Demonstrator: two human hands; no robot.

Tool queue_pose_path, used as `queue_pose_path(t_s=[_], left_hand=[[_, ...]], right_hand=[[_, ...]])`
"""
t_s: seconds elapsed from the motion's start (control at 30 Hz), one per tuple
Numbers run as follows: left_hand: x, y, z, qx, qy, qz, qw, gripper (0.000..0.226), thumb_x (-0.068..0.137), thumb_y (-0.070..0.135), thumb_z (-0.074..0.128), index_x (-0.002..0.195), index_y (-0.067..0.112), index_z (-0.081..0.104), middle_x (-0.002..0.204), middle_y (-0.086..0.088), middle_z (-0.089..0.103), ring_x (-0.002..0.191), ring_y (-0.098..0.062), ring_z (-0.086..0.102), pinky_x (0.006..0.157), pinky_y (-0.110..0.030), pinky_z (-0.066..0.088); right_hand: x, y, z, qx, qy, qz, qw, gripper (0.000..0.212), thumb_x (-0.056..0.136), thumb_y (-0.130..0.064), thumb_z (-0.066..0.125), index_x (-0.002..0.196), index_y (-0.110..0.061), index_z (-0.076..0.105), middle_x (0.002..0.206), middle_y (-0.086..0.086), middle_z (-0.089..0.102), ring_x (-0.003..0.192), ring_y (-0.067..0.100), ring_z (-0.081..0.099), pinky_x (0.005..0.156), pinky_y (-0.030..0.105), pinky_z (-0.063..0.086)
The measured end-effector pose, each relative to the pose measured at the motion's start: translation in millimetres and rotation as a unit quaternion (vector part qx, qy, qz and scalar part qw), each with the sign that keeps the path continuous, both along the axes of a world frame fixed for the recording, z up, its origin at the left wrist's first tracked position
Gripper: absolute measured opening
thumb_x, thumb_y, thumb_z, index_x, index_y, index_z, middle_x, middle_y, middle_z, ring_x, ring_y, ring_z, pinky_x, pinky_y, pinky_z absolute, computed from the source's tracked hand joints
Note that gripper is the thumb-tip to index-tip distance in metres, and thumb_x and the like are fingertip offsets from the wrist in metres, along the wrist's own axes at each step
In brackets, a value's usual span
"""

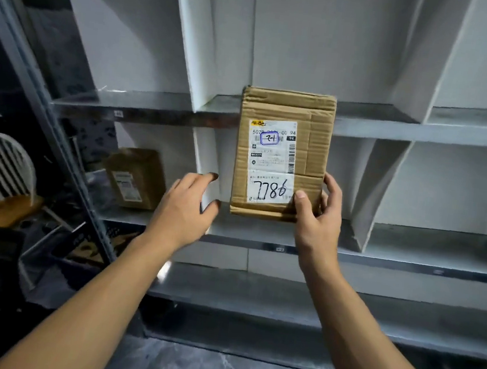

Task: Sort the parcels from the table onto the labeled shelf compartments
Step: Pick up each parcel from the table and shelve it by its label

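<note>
My right hand (318, 216) grips the lower right corner of a flat brown cardboard parcel (315, 149), thumb on its front. The parcel is held upright in front of the white shelf (377, 127), its white label showing the handwritten number 7786 and a blue-boxed mark. My left hand (186, 205) is just left of the parcel, fingers loosely curved, not touching it, near a white divider (206, 156). A second brown parcel (136, 177) stands in the compartment to the left on the middle shelf level.
White dividers split the shelf levels into compartments. Small labels sit on the shelf front edges (118, 113). A white chair with a wooden seat (5, 177) stands at the left beyond the metal frame post (61, 135). Grey floor lies below.
</note>
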State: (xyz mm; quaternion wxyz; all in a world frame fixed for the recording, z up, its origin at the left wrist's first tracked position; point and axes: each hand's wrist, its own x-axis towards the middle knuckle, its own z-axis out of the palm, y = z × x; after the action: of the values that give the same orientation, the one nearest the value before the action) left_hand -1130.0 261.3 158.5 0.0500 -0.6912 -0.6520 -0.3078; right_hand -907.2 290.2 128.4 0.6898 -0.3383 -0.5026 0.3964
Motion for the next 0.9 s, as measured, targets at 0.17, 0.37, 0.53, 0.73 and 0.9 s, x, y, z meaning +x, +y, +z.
queue_pose_path(t_s=[0.17,0.37,0.53,0.73,0.9], left_hand=[[0,18,32,0.037,-0.014,-0.029,0.999,0.054,0.094,0.03,0.058,0.144,0.017,0.043,0.139,-0.002,0.047,0.129,-0.021,0.042,0.108,-0.04,0.039],[-12,44,55,0.05,0.001,-0.032,0.998,0.054,0.095,0.034,0.056,0.145,0.02,0.041,0.141,0.0,0.046,0.129,-0.02,0.041,0.106,-0.038,0.038],[-27,70,70,0.07,0.021,-0.032,0.997,0.053,0.095,0.037,0.055,0.145,0.025,0.04,0.143,0.005,0.043,0.131,-0.016,0.039,0.106,-0.035,0.037],[-39,110,85,0.099,0.006,-0.029,0.995,0.052,0.094,0.033,0.057,0.143,0.022,0.044,0.138,0.004,0.048,0.128,-0.017,0.043,0.107,-0.038,0.039],[-48,141,80,0.103,0.014,-0.019,0.994,0.049,0.093,0.034,0.058,0.14,0.022,0.047,0.135,0.004,0.05,0.124,-0.018,0.045,0.107,-0.04,0.039]], right_hand=[[-2,16,43,0.044,-0.021,-0.047,0.998,0.047,0.099,-0.012,0.058,0.141,-0.028,0.044,0.124,0.001,0.065,0.115,0.014,0.064,0.097,0.036,0.056],[-12,56,84,0.073,-0.021,-0.069,0.995,0.047,0.099,-0.018,0.059,0.14,-0.034,0.042,0.124,-0.002,0.065,0.115,0.014,0.065,0.097,0.039,0.056],[-33,107,113,0.104,-0.027,-0.091,0.99,0.047,0.093,-0.025,0.06,0.132,-0.045,0.045,0.127,-0.003,0.062,0.117,0.02,0.063,0.099,0.048,0.054],[-58,170,126,0.117,-0.067,-0.095,0.986,0.049,0.088,-0.041,0.059,0.133,-0.051,0.042,0.134,-0.002,0.056,0.122,0.015,0.059,0.104,0.047,0.05],[-75,209,123,0.118,-0.148,-0.105,0.976,0.055,0.091,-0.036,0.06,0.142,-0.038,0.039,0.136,-0.003,0.053,0.128,0.014,0.051,0.109,0.047,0.044]])
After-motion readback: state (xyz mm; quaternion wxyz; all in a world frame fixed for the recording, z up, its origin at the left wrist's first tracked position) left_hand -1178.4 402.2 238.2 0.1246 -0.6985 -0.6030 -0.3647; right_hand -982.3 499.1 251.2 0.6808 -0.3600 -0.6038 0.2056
